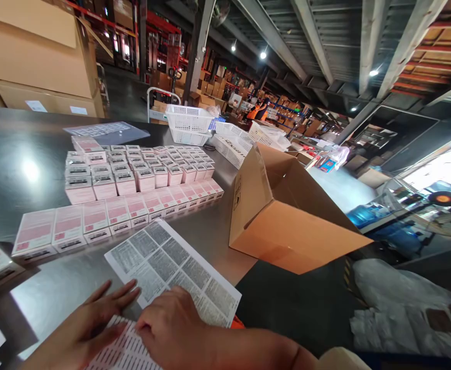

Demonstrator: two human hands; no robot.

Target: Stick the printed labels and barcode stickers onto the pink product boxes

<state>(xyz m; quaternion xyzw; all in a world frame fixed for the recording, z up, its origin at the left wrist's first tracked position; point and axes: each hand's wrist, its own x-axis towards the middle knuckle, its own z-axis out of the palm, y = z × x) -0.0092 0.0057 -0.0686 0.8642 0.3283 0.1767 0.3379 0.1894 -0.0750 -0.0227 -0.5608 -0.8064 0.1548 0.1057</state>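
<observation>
A sheet of small barcode-like labels (123, 347) lies at the bottom of the view, beneath both hands. My left hand (88, 321) rests over its left side, fingers apart and thumb across the sheet. My right hand (177, 321) is closed in a pinch at the sheet's upper right; whatever is between its fingertips is hidden. Under and beyond that hand is a larger white sheet printed with grey text blocks (163, 257). Past it runs a row of pink-and-white boxes (105, 213), with more small boxes (144, 174) standing in rows behind, barcode labels on their tops.
An open cardboard carton (283, 231) stands at the table's right edge. White plastic baskets (188, 121) and a plastic sleeve with printed sheets (107, 131) are farther back. Large cartons (36, 61) are stacked at left. Clear plastic bags (402, 308) lie low at right. A person in orange (259, 110) is far off.
</observation>
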